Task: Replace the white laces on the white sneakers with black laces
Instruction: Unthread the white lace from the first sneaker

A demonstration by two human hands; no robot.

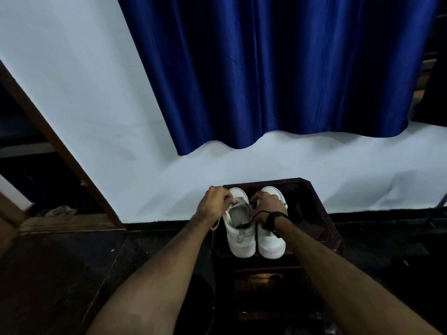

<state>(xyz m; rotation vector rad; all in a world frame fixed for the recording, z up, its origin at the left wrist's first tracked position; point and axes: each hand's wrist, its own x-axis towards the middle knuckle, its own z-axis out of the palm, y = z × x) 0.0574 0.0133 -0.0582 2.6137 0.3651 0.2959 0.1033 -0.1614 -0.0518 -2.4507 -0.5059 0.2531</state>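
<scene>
White sneakers (254, 235) sit side by side on a dark stool (321, 213) by the wall. Left hand (212, 203) pinches a white lace (219, 222) at the left shoe; right hand (267, 205) grips a black lace (254, 217).

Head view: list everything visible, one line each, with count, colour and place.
white sneakers: two, white, side by side on the stool, heels toward the camera.
white lace: one, white, hanging off the left sneaker.
black lace: one, black, looped across the sneakers.
dark wooden stool: one, dark brown, by the wall.
blue curtain: one, blue, hanging above.
white wall: one, white, behind.
black wristband: one, black, right wrist.
left hand: on the left sneaker.
right hand: on the sneakers.
</scene>
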